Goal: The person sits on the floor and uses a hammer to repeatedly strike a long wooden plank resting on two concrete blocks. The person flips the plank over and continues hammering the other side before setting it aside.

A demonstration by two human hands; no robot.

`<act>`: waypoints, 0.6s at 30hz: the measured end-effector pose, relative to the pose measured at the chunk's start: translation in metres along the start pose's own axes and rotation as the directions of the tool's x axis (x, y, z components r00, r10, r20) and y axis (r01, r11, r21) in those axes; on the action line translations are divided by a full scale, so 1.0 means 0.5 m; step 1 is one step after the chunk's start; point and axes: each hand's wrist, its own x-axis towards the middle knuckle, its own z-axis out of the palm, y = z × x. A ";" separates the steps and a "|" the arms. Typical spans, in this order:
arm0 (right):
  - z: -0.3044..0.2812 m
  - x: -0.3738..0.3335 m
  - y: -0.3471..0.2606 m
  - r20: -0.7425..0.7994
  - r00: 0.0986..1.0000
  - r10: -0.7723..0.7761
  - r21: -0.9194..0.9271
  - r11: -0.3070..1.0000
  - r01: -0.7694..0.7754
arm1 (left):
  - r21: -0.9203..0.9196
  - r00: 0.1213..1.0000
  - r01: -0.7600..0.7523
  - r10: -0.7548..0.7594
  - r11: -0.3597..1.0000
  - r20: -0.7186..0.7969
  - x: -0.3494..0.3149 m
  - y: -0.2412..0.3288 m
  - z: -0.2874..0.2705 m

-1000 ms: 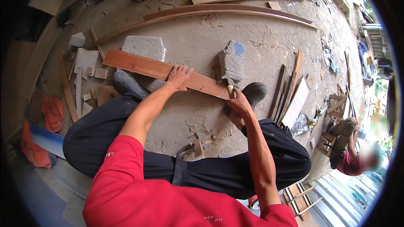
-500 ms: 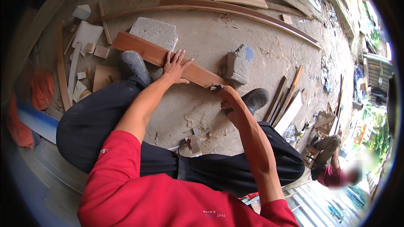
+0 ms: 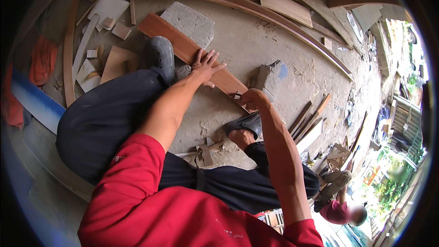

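One long, narrow strip of reddish-brown wood (image 3: 279, 17) lies on the dusty grey-brown floor (image 3: 240, 41) well beyond the person's left hand (image 3: 206, 67) and right hand (image 3: 254, 99). Shorter but wider, a flat reddish-brown wooden board (image 3: 174, 42) slants beneath the left hand, its near end at the right hand. Beyond the left hand, a rough pale-grey block (image 3: 190, 23) meets the board's far edge; whether it bears the board I cannot tell. Another grey block, smaller and blue-patched (image 3: 270, 77), sits just beyond the right hand. One dark-grey perforated clog (image 3: 160, 54) is left of the left hand. That hand lies on the board, fingers spread apart; the right hand curls around a small, mostly hidden tool (image 3: 237, 96) at the board.
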 end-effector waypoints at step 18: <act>0.009 -0.099 0.001 0.038 0.902 -0.429 -0.383 0.828 0.410 | -0.009 0.996 0.027 -0.026 1.000 0.088 0.002 0.004 -0.020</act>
